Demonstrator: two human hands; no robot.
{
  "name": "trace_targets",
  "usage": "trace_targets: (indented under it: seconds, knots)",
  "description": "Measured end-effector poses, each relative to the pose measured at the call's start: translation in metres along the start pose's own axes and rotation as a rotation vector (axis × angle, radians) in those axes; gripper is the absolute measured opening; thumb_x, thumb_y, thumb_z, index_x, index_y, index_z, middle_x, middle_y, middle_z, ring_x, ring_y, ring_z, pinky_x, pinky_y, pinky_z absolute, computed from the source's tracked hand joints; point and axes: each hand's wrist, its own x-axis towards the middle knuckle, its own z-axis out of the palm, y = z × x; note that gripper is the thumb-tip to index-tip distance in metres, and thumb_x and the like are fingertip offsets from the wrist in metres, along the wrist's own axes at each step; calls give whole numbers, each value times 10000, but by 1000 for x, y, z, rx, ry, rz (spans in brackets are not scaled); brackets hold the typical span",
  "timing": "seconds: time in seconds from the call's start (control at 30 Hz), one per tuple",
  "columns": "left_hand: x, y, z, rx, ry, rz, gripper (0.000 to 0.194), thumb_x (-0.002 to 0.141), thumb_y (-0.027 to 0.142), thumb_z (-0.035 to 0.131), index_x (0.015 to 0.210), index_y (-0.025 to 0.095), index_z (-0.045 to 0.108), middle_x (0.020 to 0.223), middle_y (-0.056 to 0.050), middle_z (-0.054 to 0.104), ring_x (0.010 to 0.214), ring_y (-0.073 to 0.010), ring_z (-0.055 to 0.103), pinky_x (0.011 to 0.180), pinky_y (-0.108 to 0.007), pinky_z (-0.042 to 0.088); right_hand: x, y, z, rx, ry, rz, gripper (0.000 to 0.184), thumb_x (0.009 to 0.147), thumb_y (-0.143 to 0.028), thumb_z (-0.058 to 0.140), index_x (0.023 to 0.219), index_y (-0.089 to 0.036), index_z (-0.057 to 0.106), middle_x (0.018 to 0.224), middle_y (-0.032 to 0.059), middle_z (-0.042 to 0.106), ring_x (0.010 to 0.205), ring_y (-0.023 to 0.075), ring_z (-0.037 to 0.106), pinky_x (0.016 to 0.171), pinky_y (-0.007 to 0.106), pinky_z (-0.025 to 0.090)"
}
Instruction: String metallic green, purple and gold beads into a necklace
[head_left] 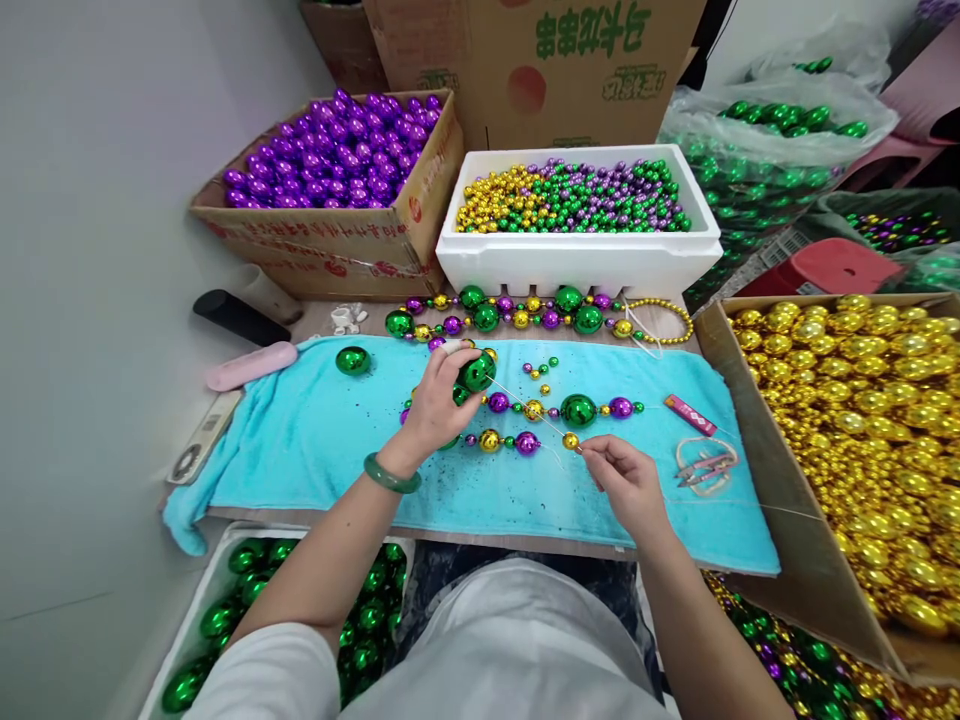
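Observation:
My left hand [435, 400], with a green bangle on the wrist, is closed round a large green ball [477, 372] on the turquoise towel [315, 440]. My right hand [626, 480] pinches a thin needle or thread end just right of a small gold bead [571, 440]. A thin thread runs from the green ball to that bead. A partly strung row of purple, gold and green beads [559, 408] lies between my hands. A finished bead string [517, 312] lies behind the towel.
A loose green ball [352, 360] lies at the towel's left. A white foam box [577, 255] holds mixed small beads. Cardboard boxes hold purple balls [337, 150] and gold balls [870, 430]. Snips [705, 468] and a pink lighter [690, 414] lie right.

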Motion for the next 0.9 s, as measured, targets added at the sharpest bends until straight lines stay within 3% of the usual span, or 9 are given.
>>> trace_targets:
  seconds: [0.63, 0.9]
  knots:
    - [-1, -1, 1, 24, -8, -2, 540, 797, 104, 628, 1287, 237, 445, 1296, -117, 484, 1244, -273, 494, 1054, -490, 447, 0, -2, -1, -18, 9, 30, 245, 736, -397, 626, 732, -156, 668, 468, -46, 418, 433, 88, 348, 429, 232, 254]
    - [-3, 7, 0, 367, -49, 248, 493, 828, 63, 552, 1282, 254, 522, 1269, -113, 562, 1217, -299, 477, 1012, -493, 433, 1, -1, -1, -56, -16, 22, 250, 748, -403, 630, 741, -155, 666, 492, -51, 403, 446, 78, 308, 428, 232, 235]
